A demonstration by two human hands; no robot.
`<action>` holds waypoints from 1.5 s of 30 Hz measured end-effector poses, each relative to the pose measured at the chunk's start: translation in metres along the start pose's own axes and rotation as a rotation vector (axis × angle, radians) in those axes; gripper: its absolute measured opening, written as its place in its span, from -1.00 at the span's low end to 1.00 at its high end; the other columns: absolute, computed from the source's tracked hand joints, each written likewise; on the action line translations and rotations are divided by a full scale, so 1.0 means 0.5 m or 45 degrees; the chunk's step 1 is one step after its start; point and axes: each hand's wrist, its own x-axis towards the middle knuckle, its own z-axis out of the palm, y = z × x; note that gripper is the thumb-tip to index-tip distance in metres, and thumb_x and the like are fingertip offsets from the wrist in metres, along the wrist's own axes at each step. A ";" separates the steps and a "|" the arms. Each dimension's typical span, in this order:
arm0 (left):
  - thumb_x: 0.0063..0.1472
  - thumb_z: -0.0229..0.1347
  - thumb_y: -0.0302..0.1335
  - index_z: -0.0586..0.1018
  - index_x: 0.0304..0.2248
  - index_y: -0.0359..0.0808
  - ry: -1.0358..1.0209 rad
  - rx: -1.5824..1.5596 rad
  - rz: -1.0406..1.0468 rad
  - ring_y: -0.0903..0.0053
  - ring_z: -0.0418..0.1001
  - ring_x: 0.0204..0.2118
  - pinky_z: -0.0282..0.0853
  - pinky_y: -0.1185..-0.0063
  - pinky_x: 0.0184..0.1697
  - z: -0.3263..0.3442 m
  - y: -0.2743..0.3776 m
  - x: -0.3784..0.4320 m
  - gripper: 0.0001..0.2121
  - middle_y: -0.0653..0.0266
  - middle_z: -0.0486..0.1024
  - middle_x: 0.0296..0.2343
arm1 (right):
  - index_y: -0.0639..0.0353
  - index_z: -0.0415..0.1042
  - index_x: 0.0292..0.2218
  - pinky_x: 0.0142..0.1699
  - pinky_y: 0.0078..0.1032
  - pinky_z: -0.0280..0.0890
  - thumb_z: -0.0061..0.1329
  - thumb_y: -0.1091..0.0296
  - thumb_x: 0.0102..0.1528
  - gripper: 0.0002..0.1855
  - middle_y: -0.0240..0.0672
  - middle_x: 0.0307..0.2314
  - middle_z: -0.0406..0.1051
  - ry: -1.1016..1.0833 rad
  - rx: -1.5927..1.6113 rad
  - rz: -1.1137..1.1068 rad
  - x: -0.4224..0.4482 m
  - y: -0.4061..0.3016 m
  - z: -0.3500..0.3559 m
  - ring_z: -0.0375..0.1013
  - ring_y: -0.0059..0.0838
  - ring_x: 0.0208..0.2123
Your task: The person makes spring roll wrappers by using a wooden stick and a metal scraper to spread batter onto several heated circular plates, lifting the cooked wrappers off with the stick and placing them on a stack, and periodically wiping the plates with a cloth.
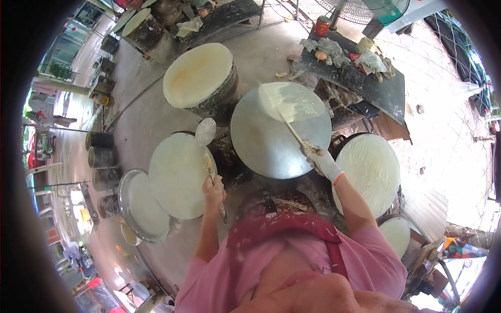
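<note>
My left hand (pixel 213 192) grips the handle of a ladle (pixel 206 132), its bowl raised beside a round griddle covered with pale batter (pixel 182 176). In my right hand (pixel 320 158), gloved in white, is a thin stick (pixel 291 130) that reaches over the metal griddle (pixel 270 144) before me. Pale wet batter (pixel 289 102) covers the far part of that griddle; bare grey metal shows on the near part. To the right stands another griddle with a bumpy pale sheet (pixel 368 176). The stick's far end is hard to tell from the batter.
A drum stove topped by a pale, browning sheet (pixel 199 74) stands at the back left. A metal basin of pale batter (pixel 145 207) is at the left. The dark board (pixel 385 94) at the back right holds a red can (pixel 322 26), an egg (pixel 320 56) and crumpled plastic. Behind it is a fan (pixel 364 8).
</note>
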 end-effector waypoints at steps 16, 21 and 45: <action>0.24 -0.08 -0.50 0.36 -0.46 -0.30 0.213 -0.077 -0.080 0.85 0.13 -0.67 0.02 0.79 -0.69 0.036 -0.035 -0.023 -0.89 0.52 0.24 -0.65 | 0.29 0.44 -0.18 -0.22 -0.69 0.25 -0.03 0.39 0.07 -0.73 -0.49 -0.38 0.44 -0.026 -0.639 -0.291 0.063 -0.102 -0.127 0.32 -0.74 -0.36; 0.23 -0.10 -0.53 0.38 -0.40 -0.32 0.217 -0.115 -0.149 0.83 0.17 -0.63 0.07 0.81 -0.65 0.026 -0.057 -0.046 -0.93 0.49 0.29 -0.59 | 0.22 0.39 -0.09 -0.36 -0.80 0.16 -0.06 0.38 0.08 -0.67 -0.56 -0.39 0.36 -0.318 -0.496 0.002 0.100 -0.079 -0.122 0.25 -0.76 -0.43; 0.19 -0.11 -0.47 0.32 -0.36 -0.38 -0.068 1.781 0.394 0.10 0.39 -0.54 0.27 0.27 -0.55 0.043 -0.039 0.134 -0.87 -0.01 0.40 -0.61 | 0.35 0.36 -0.11 -0.32 -0.82 0.21 -0.09 0.47 0.08 -0.68 -0.51 -0.31 0.39 -0.607 -0.487 0.061 0.149 -0.111 -0.149 0.33 -0.74 -0.43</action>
